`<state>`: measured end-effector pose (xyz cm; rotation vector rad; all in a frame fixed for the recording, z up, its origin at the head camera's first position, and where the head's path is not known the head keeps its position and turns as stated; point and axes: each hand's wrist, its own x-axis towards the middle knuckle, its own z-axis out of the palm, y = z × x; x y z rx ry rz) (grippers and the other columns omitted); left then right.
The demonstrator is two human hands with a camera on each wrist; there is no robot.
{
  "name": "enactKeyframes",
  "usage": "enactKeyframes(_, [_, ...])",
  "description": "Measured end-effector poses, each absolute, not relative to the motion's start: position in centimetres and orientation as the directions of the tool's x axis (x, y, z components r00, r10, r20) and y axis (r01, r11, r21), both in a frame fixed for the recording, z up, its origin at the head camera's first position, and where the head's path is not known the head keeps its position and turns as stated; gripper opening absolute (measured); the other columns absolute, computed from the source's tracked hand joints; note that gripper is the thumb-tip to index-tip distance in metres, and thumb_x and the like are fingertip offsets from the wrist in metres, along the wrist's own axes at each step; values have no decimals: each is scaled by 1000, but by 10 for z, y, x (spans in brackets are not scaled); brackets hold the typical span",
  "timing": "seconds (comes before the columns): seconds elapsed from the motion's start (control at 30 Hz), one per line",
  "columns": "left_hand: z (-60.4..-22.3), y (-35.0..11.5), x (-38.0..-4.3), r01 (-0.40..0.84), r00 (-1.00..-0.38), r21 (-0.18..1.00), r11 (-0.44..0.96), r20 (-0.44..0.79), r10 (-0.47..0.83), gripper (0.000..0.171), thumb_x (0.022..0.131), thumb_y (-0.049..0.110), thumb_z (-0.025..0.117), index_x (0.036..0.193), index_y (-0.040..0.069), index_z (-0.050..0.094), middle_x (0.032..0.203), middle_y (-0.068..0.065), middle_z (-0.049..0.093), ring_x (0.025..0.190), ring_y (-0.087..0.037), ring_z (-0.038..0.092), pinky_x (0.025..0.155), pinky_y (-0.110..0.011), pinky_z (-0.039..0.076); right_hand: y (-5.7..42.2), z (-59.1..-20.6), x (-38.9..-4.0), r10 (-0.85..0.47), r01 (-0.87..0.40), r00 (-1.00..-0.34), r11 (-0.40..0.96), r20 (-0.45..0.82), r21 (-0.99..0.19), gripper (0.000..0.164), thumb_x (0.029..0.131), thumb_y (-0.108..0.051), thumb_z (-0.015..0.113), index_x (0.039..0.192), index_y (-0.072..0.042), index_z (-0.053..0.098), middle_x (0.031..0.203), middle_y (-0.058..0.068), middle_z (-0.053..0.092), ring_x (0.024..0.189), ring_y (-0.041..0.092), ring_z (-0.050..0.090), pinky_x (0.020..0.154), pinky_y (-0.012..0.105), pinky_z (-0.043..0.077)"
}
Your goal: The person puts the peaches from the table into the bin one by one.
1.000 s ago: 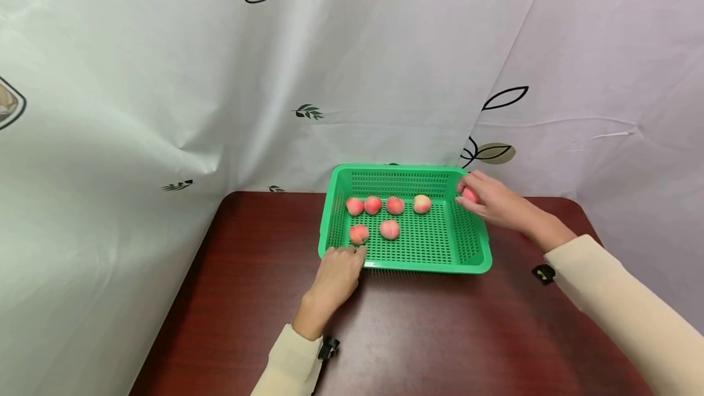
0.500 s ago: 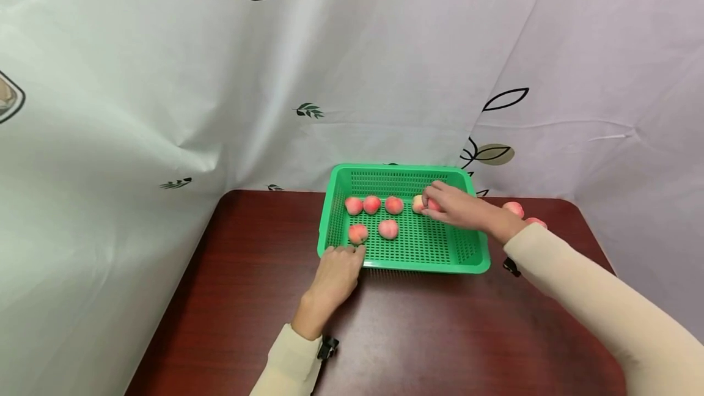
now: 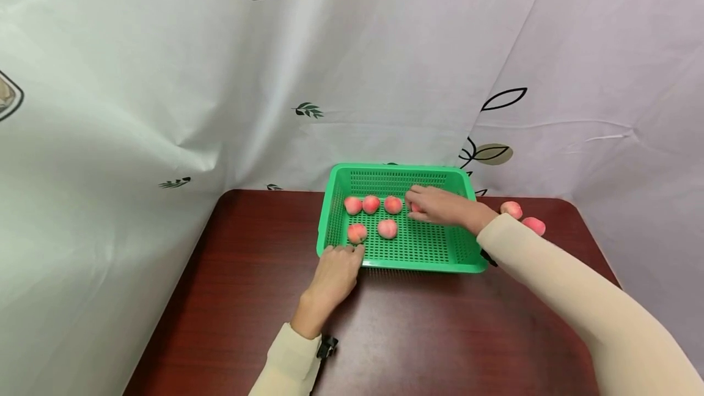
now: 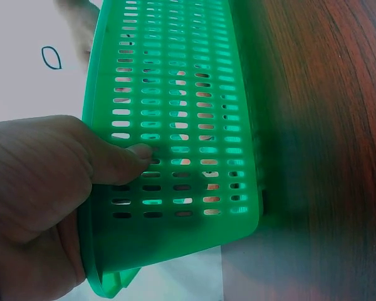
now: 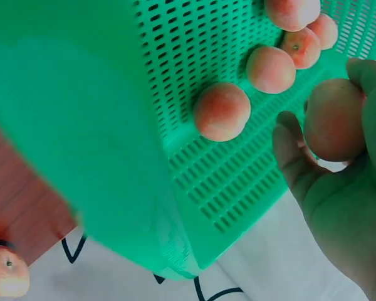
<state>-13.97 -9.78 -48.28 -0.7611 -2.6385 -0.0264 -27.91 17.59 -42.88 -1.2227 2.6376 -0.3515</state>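
Note:
My left hand [image 3: 337, 272] grips the near left rim of a green plastic basket [image 3: 423, 266]. In the left wrist view its thumb presses on the basket's slotted outer wall. My right hand [image 3: 437, 205] is inside the basket's right half, holding a peach [image 5: 334, 119] between thumb and fingers. Several pink-red peaches lie on the basket floor: one peach [image 3: 393, 205] is left of the right hand, and another peach [image 3: 387, 228] lies in front of it. In the head view the right hand mostly covers the held peach and hides the pale peach behind it.
Two peaches, one peach [image 3: 511, 209] and a redder peach [image 3: 533, 225], lie on the dark red table [image 3: 264, 261] right of the basket, beside the right forearm. A pale patterned cloth [image 3: 396, 78] hangs behind the table, close to the basket's back rim.
My right hand has carried its peach from over the basket's right rim leftward into the basket. The two peaches on the table have come into view. My left hand stays on the rim.

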Motion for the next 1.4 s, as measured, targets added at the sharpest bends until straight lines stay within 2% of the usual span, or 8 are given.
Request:
enactKeyframes(0.37, [-482,-100,-140,509,-787,-87,856,356,504,30,73,-5,76,76,15,55,60,0,52,55,-18,55,56,-24,14,151,-433,-288,-708,-628,-624,706,-331,-327,20,95,-16,74,111,-6,66,102,5,53,86,18,50,76,34,46])
enactKeyframes(0.63, [-482,-99,-141,512,-789,-79,855,350,505,29,75,-5,76,76,15,55,60,0,51,55,-17,55,57,-24,12,136,-440,-292,-685,-654,-568,712,-456,-254,24,94,-22,77,112,-9,67,93,0,60,81,15,52,74,32,47])
enactKeyframes(0.83, [-480,-99,-141,515,-783,-83,853,359,508,29,74,-4,76,76,15,55,59,1,51,55,-17,56,56,-24,12,130,-442,-292,-647,-618,-575,745,-501,-251,26,93,-21,78,115,-13,66,91,-1,61,78,14,53,71,32,47])
enactKeyframes(0.97, [-479,-99,-141,517,-781,-81,852,362,508,29,73,-4,76,75,15,54,59,1,50,55,-18,56,56,-24,13,127,-445,-293,-627,-600,-584,761,-516,-245,24,94,-19,77,114,-14,65,85,0,61,73,14,52,68,31,45])
enactKeyframes(1.1, [-479,-99,-141,516,-786,-78,853,353,507,28,74,-3,76,76,15,55,60,0,52,57,-18,57,56,-25,14,125,-450,-293,-606,-611,-598,768,-525,-191,22,92,-26,80,107,-17,66,79,-3,61,69,13,52,66,31,44])
enactKeyframes(1.33, [-481,-99,-140,517,-785,-78,852,354,509,29,74,-4,75,75,15,54,58,1,50,55,-18,56,55,-25,14,122,-453,-290,-579,-590,-660,794,-478,-148,20,87,-27,78,94,-19,61,73,-3,52,66,15,44,64,31,39])
enactKeyframes(1.37, [-481,-99,-140,517,-785,-77,852,354,508,29,74,-4,75,75,15,54,58,0,50,55,-18,56,55,-25,14,121,-453,-290,-575,-575,-659,801,-485,-168,20,89,-28,76,92,-18,59,72,-3,49,66,15,42,65,31,37])
enactKeyframes(1.4, [-482,-99,-140,517,-786,-75,852,353,508,29,74,-4,75,75,15,54,59,0,51,55,-18,56,55,-26,15,120,-454,-289,-550,-487,-647,831,-528,-268,18,93,-27,71,91,-16,57,72,-3,45,67,15,39,68,31,37])
